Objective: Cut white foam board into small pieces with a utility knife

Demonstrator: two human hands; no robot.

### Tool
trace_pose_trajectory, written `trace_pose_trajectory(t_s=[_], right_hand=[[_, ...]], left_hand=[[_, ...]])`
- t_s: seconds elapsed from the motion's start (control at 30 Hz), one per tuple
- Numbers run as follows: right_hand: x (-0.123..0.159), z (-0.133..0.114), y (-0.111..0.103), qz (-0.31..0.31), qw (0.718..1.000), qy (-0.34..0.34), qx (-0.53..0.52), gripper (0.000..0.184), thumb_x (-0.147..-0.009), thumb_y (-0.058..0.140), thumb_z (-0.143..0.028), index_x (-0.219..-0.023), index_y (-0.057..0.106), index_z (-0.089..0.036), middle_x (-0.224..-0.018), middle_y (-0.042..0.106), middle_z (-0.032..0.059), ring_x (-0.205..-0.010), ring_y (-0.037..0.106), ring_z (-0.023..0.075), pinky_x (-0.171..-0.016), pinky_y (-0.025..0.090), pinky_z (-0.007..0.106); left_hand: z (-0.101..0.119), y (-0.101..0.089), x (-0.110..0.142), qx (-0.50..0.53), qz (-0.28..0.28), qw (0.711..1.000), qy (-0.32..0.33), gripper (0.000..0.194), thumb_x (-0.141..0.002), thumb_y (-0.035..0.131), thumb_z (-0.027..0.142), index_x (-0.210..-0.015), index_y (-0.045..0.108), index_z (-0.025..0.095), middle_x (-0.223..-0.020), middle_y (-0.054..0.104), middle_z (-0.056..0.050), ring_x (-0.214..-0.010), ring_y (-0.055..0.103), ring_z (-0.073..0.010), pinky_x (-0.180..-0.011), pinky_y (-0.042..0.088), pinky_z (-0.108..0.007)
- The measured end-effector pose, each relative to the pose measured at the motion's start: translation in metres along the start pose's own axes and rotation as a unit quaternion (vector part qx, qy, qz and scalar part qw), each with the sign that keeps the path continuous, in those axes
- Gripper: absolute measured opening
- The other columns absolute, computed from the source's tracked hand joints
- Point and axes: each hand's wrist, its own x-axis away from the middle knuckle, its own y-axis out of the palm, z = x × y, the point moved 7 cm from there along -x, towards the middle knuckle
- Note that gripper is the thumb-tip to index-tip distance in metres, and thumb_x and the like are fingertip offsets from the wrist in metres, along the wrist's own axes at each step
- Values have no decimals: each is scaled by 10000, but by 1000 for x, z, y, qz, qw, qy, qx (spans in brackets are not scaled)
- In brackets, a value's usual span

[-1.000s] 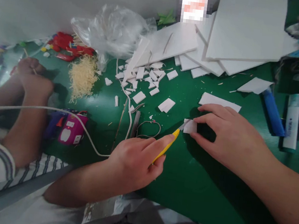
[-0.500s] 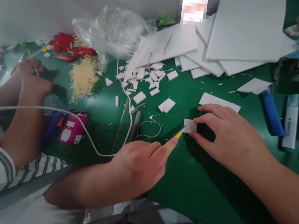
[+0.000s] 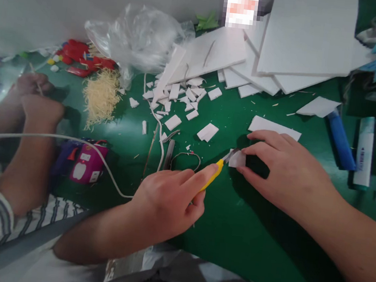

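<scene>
My left hand [image 3: 171,200] is closed round a yellow craft knife [image 3: 213,175], its blade pointing up and to the right. The blade tip lies at a small white foam board piece [image 3: 238,159]. With thumb and fingertips, my right hand [image 3: 283,170] pinches that piece at its right edge against the green table [image 3: 245,238]. Just beyond my right fingers lies a longer white foam board strip [image 3: 274,127]. A cut white piece [image 3: 207,132] rests to the left of the blade, and several smaller scraps [image 3: 189,98] are heaped further off.
White foam boards [image 3: 308,37] are stacked at the back, beside a clear plastic bag [image 3: 142,36]. On the right lie a blue tube [image 3: 341,138] and a glue stick [image 3: 364,152]. A white cable [image 3: 112,175] crosses the left side, near a purple box [image 3: 88,162] and a co-worker's hands [image 3: 40,92].
My left hand has drawn slightly back to the left, and more of the yellow knife handle shows. The knife has turned a little. My right hand stays on the small piece.
</scene>
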Motion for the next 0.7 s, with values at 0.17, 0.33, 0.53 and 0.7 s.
trace_pose_trajectory(t_s=[0.17,0.33,0.53,0.7], right_hand=[[0,0,0,1,1000,2,-6,211,-916,588,-333,-889,738,-188,-1202,715,144,-1007,667,297,-839,553,480],[0,-1,-1,4,1000,-1,0,186,-891,627,-312,-900,738,-163,-1190,720,154,-976,668,287,-820,552,461],[0,-3,-1,-5,1000,1,1,203,-899,605,-320,-895,745,-172,-1189,719,149,-955,664,286,-815,554,475],[-1,-1,-1,-19,1000,10,2,171,-887,618,-307,-894,745,-192,-1203,721,134,-957,669,287,-800,558,471]], left_hand=[[4,0,0,-16,10,999,29,386,-978,491,143,-1332,642,119,-624,595,71,-486,557,-120,-473,441,-288],[6,3,-1,-33,3,999,43,345,-1040,513,202,-1347,636,102,-640,595,65,-501,563,-116,-488,445,-294],[16,4,4,-66,-2,996,61,378,-1008,525,130,-1368,630,78,-600,538,70,-471,527,-123,-463,412,-316],[22,3,4,-102,-9,992,79,438,-943,517,49,-1365,637,64,-591,540,62,-454,519,-130,-441,406,-316]])
